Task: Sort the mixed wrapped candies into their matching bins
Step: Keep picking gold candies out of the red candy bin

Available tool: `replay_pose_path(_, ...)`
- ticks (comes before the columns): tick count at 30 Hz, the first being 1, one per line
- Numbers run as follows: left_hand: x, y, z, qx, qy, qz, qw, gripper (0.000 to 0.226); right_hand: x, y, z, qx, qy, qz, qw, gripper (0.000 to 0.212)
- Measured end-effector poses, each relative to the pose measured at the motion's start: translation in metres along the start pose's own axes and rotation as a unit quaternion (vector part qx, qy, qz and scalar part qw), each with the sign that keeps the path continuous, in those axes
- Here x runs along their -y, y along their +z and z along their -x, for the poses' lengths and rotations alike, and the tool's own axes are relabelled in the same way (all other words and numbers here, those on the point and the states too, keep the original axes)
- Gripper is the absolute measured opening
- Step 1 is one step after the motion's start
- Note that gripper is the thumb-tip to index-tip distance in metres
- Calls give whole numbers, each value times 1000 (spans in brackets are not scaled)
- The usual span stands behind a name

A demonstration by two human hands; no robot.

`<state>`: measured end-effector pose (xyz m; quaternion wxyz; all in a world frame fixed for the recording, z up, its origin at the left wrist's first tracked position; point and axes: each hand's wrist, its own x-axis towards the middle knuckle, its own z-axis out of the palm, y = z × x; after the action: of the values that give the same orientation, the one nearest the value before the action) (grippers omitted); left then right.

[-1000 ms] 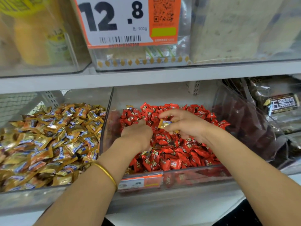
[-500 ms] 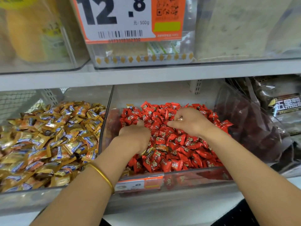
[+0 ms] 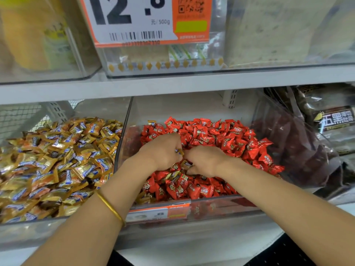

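Red candies [image 3: 230, 139]: heaped in the clear middle bin [image 3: 230, 208] on the lower shelf [image 3: 192, 240], from the bin's back wall to its front lip.

Gold candies [image 3: 57, 160]: heaped in the left bin [image 3: 28, 233], which stands against the middle bin toward the shelf's left end.

Strays, gold among red: back stray [image 3: 151, 122] at the middle bin's back left corner. Front strays [image 3: 144, 197] along its front left. Middle stray [image 3: 187, 164] between the two hands.

Left hand [image 3: 161, 150]: over the red heap, fingers curled into a fist. A gold piece [image 3: 179, 151] pokes out between them, so the hand grips at least that one. Bangle [image 3: 111, 208] on the wrist.

Right hand [image 3: 205, 160]: just beside the left, knuckles up, fingers bent down into the heap next to the middle stray. The tips are hidden, so I cannot tell whether anything is pinched.

Step in hand, by judgement: gathering gold strays out of the red bin for transfer to the left bin.

Handling notes:
- Pinch each stray by its crimped wrapper end, which gives the best purchase on slick film.
- Lift straight up so that red pieces slide off and none are dragged along.
- Pass finds to the gripping hand without loosening the fist.
- Rake the heap lightly, since more gold may lie buried.
- Empty the fist well inside the left bin, past its rim.
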<state>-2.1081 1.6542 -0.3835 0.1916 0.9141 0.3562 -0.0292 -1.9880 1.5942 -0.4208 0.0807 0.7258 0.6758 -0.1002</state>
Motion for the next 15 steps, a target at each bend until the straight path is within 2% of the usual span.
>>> replay_pose_path(2,-1,-1,2,29,8,0,1000,22,-1,0,-2,-10,4,21,1000,36)
replay_pose_path(5,-1,1,3,110,12,-62,992,30,-4,3,-1,-11,-10,8,1000,26)
replay_pose_path(7,-1,3,4,156,14,-91,983,35,-6,5,-1,-14,-22,-19,999,17)
replay_pose_path(9,-1,3,3,177,14,-109,978,36,-10,3,1,-47,-17,-93,994,17)
replay_pose_path(11,0,4,2,198,20,-130,971,46,-14,-5,6,-121,13,-224,967,26)
replay_pose_path(13,1,7,0,213,27,-150,965,56,-14,-15,15,-186,31,-354,916,19)
replay_pose_path(15,1,12,-3,204,29,-159,966,61,-12,-22,24,-169,37,-429,887,11)
